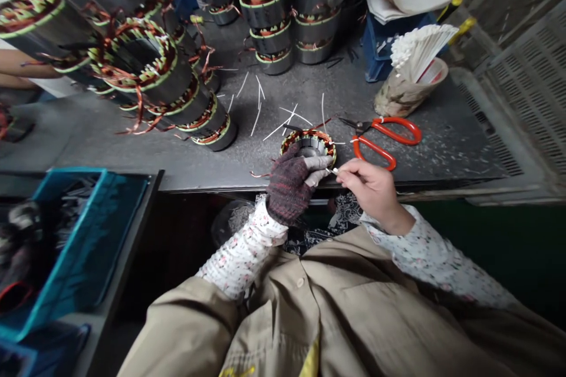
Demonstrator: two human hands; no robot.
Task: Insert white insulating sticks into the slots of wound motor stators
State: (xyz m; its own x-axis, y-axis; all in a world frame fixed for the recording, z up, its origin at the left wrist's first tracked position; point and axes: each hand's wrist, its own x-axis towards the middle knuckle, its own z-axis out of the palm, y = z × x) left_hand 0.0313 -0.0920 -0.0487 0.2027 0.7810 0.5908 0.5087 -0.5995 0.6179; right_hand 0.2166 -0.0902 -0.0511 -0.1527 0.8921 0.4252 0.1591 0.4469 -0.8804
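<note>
"As far as you can judge from where we stand, how much is done?"

"At the left, a leaning stack of rings (pixel 177 93) stands with copper wire tails (pixel 141 105) hanging out; whether those are finished or waiting, I can't tell. Loose white strings (pixel 256 120) lie scattered next along the bench (pixel 145 150). Then comes the wire-wound ring (pixel 309 135), near the front edge, with a string end (pixel 339 143) poking out at its right side. I'd call that one partway through, since the end looks untrimmed."

"And further right?"

"Red-handled scissors (pixel 379 123) lie near the ring, untouched, and past them a pot (pixel 402 94) holds a thick bundle of white strings (pixel 420 50). Plenty seems left to do."

"How are the hands set?"

"The gloved left hand (pixel 289 185) grips the ring from its near side, fingers bent over the rim. The bare right hand (pixel 369 188) comes in from the right, thumb and forefinger pinching something small and thin (pixel 332 171) just beside the left fingertips."

"What is it?"

"Too small to tell."
</note>
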